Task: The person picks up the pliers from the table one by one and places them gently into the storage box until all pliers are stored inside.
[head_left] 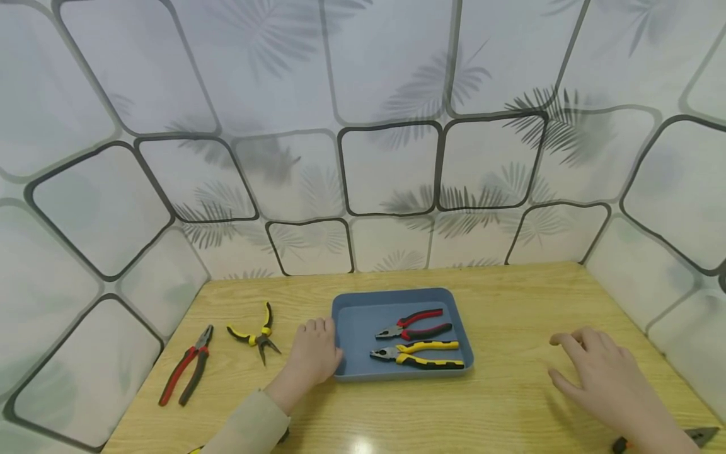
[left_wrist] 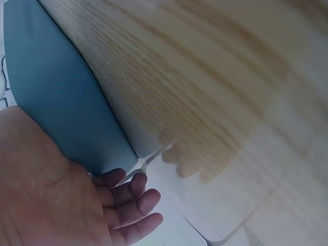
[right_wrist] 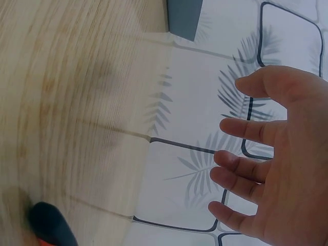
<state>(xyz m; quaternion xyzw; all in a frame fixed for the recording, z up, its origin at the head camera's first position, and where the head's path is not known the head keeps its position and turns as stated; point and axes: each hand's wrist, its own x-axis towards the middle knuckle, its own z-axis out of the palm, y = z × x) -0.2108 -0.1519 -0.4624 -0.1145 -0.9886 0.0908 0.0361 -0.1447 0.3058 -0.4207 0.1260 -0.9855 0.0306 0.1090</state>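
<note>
Far left: red-and-black pliers (head_left: 200,344) on the wooden table (head_left: 510,315), nose toward the back, close to the left edge, where the patterned wall (head_left: 391,170) rises. Just right of them, needle-nose pliers (head_left: 264,333) with yellow-and-black handles spread wide. Lower, a pale sleeve (head_left: 249,422) partly hides another yellow-and-black item, too covered to identify.

Left hand (head_left: 314,350) against the tray's left side; fingers lightly bent and near one another in the left wrist view. Cannot tell how firmly the thumb bears on the rim.

Blue tray (head_left: 354,337) upright and flat on the table, around the middle. Two tools lie in its right part: red-handled pliers (head_left: 401,328) behind, yellow-handled pliers (head_left: 394,354) in front, both with noses pointing left. Bare blue floor shows left of them. A strip of wood separates the tray from the back wall.

Right of the tray, a broad stretch of tabletop, then the right hand (head_left: 601,372), well apart from it, fingers bent and separated, holding nothing. Lower right corner: a metal-tipped tool (head_left: 700,435), partly behind the forearm, near the right edge.
</note>
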